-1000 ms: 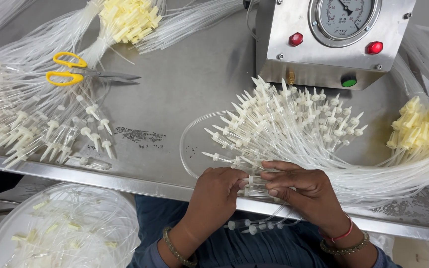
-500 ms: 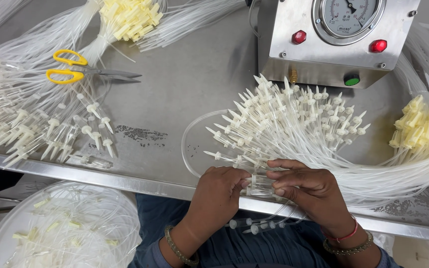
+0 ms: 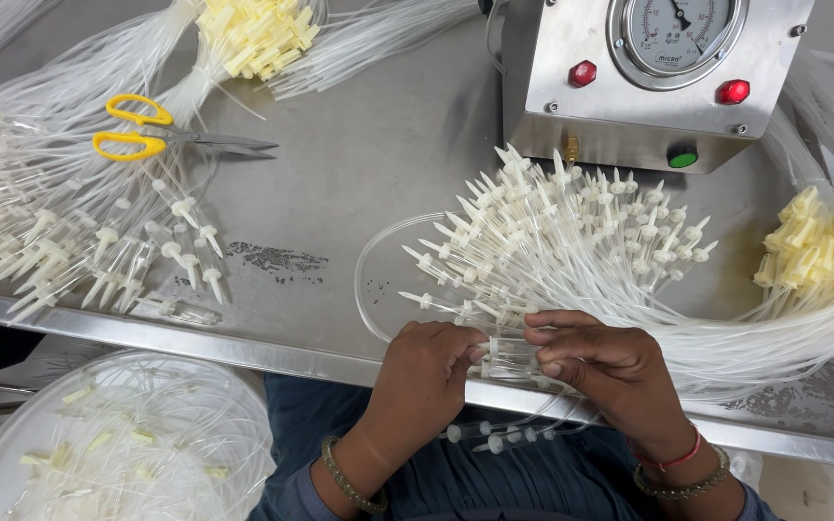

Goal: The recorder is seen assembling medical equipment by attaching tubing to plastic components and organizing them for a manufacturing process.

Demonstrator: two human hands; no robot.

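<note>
At the near edge of the steel table, my left hand and my right hand meet on a small clear plastic chamber joined to thin clear tubing. Both hands pinch it, the left on its left end and the right over its top and right end. Just beyond the hands fans out a bundle of clear tubes with white spiked tips, its far ends carrying pale yellow connectors. A clear tube loop curls left of the hands. A few capped tube ends hang below the table edge.
A metal box with a round pressure gauge, two red buttons and a green one stands at the back right. Yellow-handled scissors lie at the left among more spiked tubes. Yellow connectors sit at the back. A clear bag of tubing is below left.
My hands have stayed at the table edge; the fingers have shifted slightly on the clear chamber. The camera has drifted a little.
</note>
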